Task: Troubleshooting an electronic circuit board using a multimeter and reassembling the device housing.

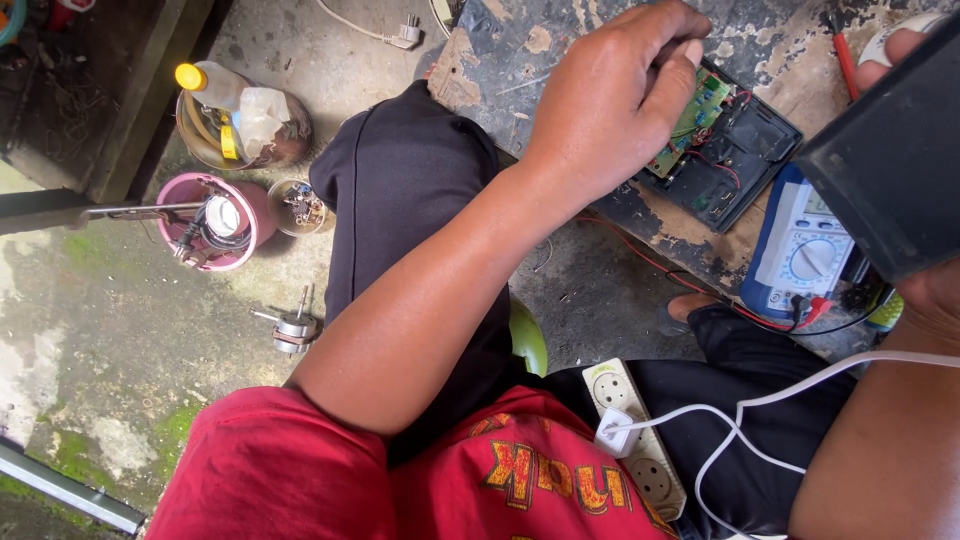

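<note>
Seen from above, the left hand (615,95) rests with fingers curled on a green circuit board (690,125) inside an open black casing (735,160) on the worn counter (560,50). The right hand (925,280) grips a black cover (890,170) above a blue multimeter (800,250).

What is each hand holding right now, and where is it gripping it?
The right hand holds a black box-shaped thing from below and behind. The left hand rests fingertips on the green circuit board; whether it grips anything cannot be told.
</note>
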